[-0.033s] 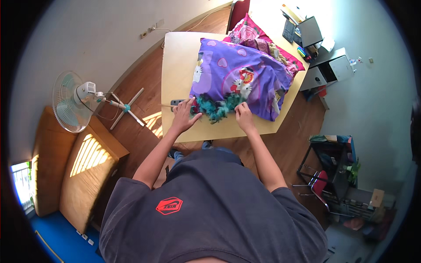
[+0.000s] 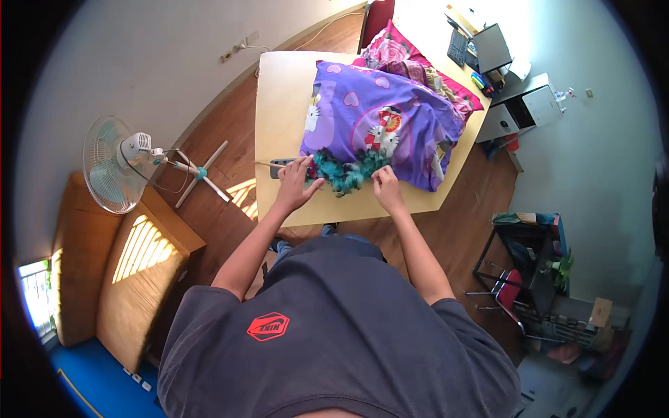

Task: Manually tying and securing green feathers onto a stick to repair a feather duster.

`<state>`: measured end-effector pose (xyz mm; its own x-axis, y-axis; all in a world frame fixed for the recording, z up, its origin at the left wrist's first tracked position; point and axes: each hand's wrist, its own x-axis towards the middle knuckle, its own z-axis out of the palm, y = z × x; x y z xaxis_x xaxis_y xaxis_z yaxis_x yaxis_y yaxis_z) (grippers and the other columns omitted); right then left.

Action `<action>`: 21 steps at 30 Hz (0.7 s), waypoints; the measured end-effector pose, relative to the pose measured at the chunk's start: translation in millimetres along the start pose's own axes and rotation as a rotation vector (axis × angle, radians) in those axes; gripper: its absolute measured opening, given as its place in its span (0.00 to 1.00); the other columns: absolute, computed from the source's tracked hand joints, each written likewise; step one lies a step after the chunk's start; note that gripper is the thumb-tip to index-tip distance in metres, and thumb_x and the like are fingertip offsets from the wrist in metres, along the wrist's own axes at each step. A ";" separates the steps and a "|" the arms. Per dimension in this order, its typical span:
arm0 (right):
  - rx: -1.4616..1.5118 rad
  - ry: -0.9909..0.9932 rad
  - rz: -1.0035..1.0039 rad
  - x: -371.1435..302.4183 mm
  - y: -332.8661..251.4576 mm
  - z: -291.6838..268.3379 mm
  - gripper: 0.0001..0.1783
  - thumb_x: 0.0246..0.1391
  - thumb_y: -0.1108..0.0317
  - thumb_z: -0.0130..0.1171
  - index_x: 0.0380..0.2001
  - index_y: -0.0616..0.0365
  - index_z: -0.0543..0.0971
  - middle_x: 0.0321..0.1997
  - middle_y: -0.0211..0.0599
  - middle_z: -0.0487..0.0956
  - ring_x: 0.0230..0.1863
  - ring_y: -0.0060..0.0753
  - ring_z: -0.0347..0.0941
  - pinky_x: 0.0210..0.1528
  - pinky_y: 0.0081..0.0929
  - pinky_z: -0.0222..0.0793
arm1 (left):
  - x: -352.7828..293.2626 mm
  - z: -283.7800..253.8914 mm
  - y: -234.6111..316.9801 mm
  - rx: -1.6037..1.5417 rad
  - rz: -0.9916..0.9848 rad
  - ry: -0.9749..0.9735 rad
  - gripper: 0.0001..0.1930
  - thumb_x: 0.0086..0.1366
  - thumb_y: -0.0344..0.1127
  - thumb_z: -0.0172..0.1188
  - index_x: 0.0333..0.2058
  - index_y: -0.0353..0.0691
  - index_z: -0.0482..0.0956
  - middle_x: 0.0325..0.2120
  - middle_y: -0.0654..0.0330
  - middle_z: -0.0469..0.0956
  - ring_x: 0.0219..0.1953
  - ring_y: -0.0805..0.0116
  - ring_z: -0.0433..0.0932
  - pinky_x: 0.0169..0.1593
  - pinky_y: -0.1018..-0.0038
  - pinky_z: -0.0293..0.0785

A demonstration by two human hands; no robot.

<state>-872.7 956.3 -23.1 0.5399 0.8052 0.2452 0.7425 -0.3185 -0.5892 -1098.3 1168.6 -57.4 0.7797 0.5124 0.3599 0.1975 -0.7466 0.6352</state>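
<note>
A feather duster (image 2: 340,175) with teal plumes lies along the near edge of a purple cartoon-print pillow (image 2: 355,104). Its thin wooden stick (image 2: 262,164) pokes out to the left, past my left hand (image 2: 294,187). That hand rests over the handle end of the plumes, fingers stretched and thumb spread apart; its fingertips touch a magenta part there. At the other end of the plumes, my right hand (image 2: 388,188) is closed in a pinch at their tip. A small dark grey flat object (image 2: 279,169) lies beside my left fingers, partly under the stick.
The pale yellow table (image 2: 275,104) bears a second, pink floral pillow (image 2: 390,50) behind the purple one. Beyond are a keyboard (image 2: 457,47) and a monitor (image 2: 493,49). A standing fan (image 2: 111,164) and a brown sofa (image 2: 132,292) are on the left, a red chair (image 2: 509,289) on the right.
My left hand has shifted very slightly to the right and the view has moved a little. The feather duster and pillows lie as before.
</note>
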 end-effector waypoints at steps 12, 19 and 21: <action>0.349 0.069 0.393 -51.8 50.4 16.8 0.04 0.55 0.74 0.64 0.32 0.64 0.80 0.33 0.36 0.77 0.27 0.27 0.74 0.31 0.26 0.70 | 33.4 143.0 55.4 0.105 0.230 -0.531 0.13 0.59 0.41 0.69 0.42 0.47 0.82 0.39 0.62 0.77 0.47 0.60 0.75 0.52 0.58 0.64; 0.301 -0.147 0.392 -73.4 84.2 39.8 0.06 0.52 0.74 0.65 0.31 0.63 0.77 0.33 0.40 0.75 0.32 0.38 0.76 0.36 0.34 0.72 | 29.3 167.1 53.5 0.194 0.197 -0.662 0.21 0.55 0.42 0.70 0.47 0.47 0.79 0.43 0.60 0.76 0.50 0.57 0.75 0.53 0.55 0.67; 0.316 -0.228 0.414 -77.6 87.3 41.0 0.10 0.50 0.72 0.64 0.34 0.61 0.74 0.42 0.45 0.73 0.48 0.54 0.73 0.51 0.45 0.70 | 28.4 173.8 53.3 0.196 0.165 -0.670 0.20 0.56 0.41 0.69 0.48 0.47 0.79 0.43 0.59 0.77 0.50 0.56 0.76 0.53 0.55 0.68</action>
<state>-866.0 886.6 -125.2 0.6353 0.7441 -0.2068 0.3135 -0.4932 -0.8115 -962.3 1069.6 -132.0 0.9934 0.0630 -0.0960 0.0999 -0.8866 0.4516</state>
